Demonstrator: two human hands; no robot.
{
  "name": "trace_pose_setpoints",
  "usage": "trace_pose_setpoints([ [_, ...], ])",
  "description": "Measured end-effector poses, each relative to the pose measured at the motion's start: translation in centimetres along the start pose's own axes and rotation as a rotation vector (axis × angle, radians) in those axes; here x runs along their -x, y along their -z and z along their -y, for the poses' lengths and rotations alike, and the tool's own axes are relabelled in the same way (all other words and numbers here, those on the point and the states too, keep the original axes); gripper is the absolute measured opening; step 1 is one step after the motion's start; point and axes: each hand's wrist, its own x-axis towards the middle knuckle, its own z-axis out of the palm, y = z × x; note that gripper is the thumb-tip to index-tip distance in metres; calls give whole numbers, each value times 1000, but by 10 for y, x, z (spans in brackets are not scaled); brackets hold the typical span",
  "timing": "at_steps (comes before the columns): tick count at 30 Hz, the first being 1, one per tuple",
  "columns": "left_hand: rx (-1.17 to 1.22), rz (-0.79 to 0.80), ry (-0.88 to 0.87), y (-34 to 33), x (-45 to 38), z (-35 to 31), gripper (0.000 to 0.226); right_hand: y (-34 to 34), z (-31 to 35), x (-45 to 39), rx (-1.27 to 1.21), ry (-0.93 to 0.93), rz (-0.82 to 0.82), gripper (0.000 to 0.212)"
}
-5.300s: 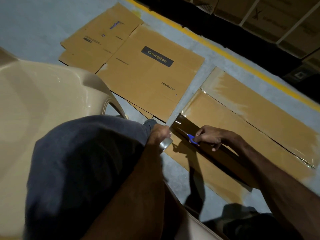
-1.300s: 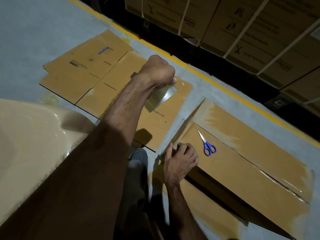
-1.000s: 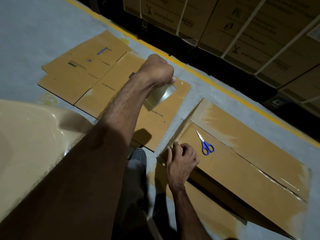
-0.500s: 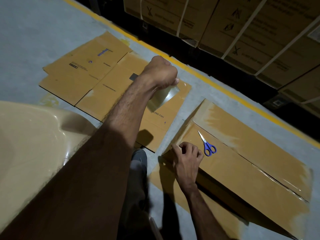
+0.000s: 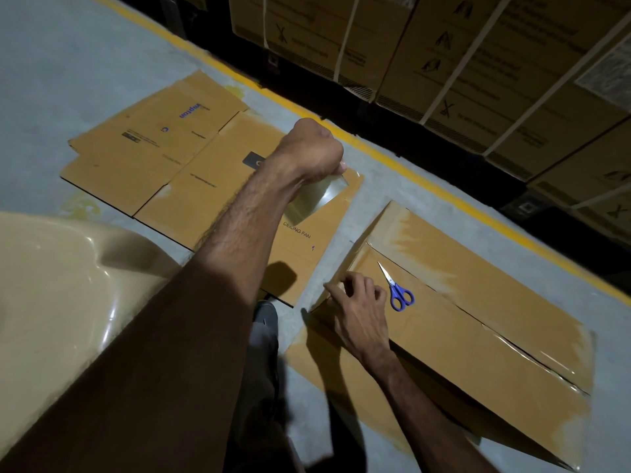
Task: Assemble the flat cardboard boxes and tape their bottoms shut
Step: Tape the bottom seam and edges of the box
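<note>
The left hand (image 5: 307, 151) is closed in a fist around a strip of clear, shiny packing tape (image 5: 316, 196), which hangs from under its fingers; lifting it high probably keeps the sticky strip from catching on anything. No roll can be made out. The right hand (image 5: 358, 302) rests on the near corner of the long assembled brown cardboard box (image 5: 478, 302), fingers loosely bent, thumb and forefinger seemingly pressing or picking at the edge, holding nothing I can distinguish; it likely steadies the corner where the strip should go. Small blue-handled scissors (image 5: 397, 288) lie on the box top just beside this hand, within reach for cutting. Glossy tape already runs along the box's centre seam.

Beyond, flat brown cardboard blanks (image 5: 164, 158) lie on the grey floor (image 5: 68, 63), waiting their turn. One reads "CEILING FAN"; another shows upside-down blue lettering ending "mpton". A beige plastic chair (image 5: 51, 285) sits near left. Strapped cartons (image 5: 461, 63) stand behind a yellow floor line (image 5: 444, 186); their print is unreadable.
</note>
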Motion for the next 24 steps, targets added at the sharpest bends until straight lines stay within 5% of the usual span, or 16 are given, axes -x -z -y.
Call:
trace_pose_setpoints([
  [10, -30, 31, -14, -29, 4, -29, 10, 7, -28, 12, 11, 203, -84, 36],
  [16, -60, 20, -46, -34, 7, -41, 6, -6, -8, 12, -170, -16, -197, 20],
  [24, -85, 32, -51, -43, 5, -47, 8, -19, 7, 20, -189, -127, -167, 38],
])
